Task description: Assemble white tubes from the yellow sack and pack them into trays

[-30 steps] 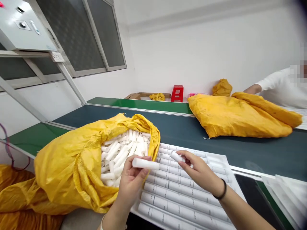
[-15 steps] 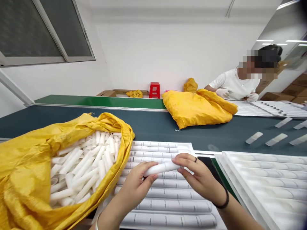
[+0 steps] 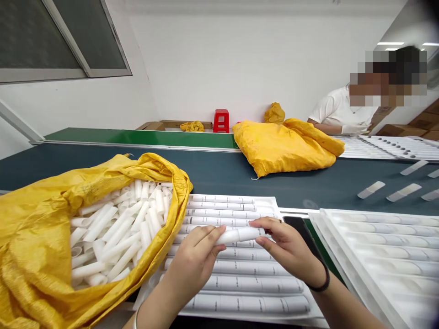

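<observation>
Between my hands is a white plastic tube [image 3: 236, 235], held nearly level, with a seam or joint around its middle. My left hand [image 3: 196, 256] is closed round its left part, thumb below and fingers on top. On the right end, my right hand [image 3: 279, 244] pinches with thumb and fingertips. Right beneath lies a white tray [image 3: 270, 201] with rows of marked white tubes [image 3: 247, 284]. To the left, an open yellow sack [image 3: 37, 228] is filled with loose short white tubes [image 3: 120, 233].
A second white tray [image 3: 387, 253] of tubes lies right, beside a dark flat phone-like object [image 3: 300, 233]. Beyond runs a dark belt [image 3: 212, 176] bearing a yellow sack [image 3: 288, 148] and several tubes [image 3: 371, 189]. A person [image 3: 338, 107] in white gloves works across it.
My left fingers have shifted further over the top of the tube, while my right hand keeps its pinch. The view has turned slightly; the co-worker's hands have moved.
</observation>
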{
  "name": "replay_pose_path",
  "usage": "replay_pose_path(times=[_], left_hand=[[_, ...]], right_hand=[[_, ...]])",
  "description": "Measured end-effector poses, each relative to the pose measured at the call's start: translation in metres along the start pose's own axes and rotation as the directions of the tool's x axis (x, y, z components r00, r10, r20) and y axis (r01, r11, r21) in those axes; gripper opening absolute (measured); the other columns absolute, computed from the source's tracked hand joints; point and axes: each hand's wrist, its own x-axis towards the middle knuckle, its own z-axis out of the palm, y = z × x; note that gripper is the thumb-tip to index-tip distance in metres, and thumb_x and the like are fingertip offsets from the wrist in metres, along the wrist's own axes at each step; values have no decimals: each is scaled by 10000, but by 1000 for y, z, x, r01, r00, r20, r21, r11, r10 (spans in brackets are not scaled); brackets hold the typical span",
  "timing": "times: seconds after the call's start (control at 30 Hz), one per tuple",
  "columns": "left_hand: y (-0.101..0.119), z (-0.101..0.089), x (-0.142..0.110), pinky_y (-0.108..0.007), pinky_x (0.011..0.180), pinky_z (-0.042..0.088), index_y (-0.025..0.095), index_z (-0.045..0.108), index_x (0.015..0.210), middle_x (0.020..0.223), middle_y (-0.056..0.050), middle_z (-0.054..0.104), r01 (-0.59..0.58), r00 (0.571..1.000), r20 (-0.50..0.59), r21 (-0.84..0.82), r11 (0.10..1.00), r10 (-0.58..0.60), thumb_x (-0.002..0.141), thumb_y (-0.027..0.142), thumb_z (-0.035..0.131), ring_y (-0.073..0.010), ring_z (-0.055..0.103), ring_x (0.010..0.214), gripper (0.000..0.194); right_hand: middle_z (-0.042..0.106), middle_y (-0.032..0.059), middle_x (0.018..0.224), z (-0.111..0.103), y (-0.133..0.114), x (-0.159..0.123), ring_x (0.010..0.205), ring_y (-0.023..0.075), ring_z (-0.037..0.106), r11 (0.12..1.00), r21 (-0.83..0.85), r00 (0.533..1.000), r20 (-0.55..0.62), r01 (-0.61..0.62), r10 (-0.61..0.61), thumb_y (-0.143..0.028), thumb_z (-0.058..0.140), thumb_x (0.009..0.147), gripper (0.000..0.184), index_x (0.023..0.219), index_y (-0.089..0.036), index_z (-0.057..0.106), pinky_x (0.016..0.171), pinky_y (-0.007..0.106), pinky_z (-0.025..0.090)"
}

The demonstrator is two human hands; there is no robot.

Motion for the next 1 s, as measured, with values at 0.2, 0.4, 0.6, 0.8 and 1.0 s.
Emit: replay_pose_path(times=[0.2,0.4,0.6,0.8,1.0], left_hand=[[1,-4,2,-309,779,517,207,501,1279,964,-61,670,-110,991,-67,96,989,116,874,50,535,-171,608,864,436],[0,-2,0,-321,742,512,166,479,1287,936,-75,674,-179,982,-32,143,973,185,866,46,540,-184,615,837,443],[3,2,-6,-342,732,528,139,494,1222,927,-97,668,-91,995,46,113,989,87,900,116,481,-205,611,811,324],[4,8,-18,-323,737,538,155,458,1276,954,-91,667,-63,987,149,52,997,55,905,122,455,-205,617,832,373],[-36,-42,-32,-503,952,448,101,406,1350,1242,-209,550,230,963,-13,565,793,-270,920,264,392,-349,518,1147,460]], right_hand=[[638,23,737,2,-8,1,634,126,579,980,127,988,31,-155,153,-369,567,885,257,1057,-199,655,590,235,510],[607,21,718,9,-13,1,627,131,579,923,235,948,165,-304,271,-424,530,901,322,1087,-180,632,572,249,519],[617,105,1106,10,-15,-3,1019,202,588,993,-87,987,146,84,-71,-252,470,938,323,1256,-205,498,889,359,504],[645,103,1022,32,-12,0,928,201,608,973,-170,958,263,159,-110,-235,516,910,265,1165,-178,565,818,338,517],[623,197,1018,-10,80,53,1000,290,581,711,-544,895,-244,-446,374,-265,520,887,274,1048,-74,632,892,405,428]])
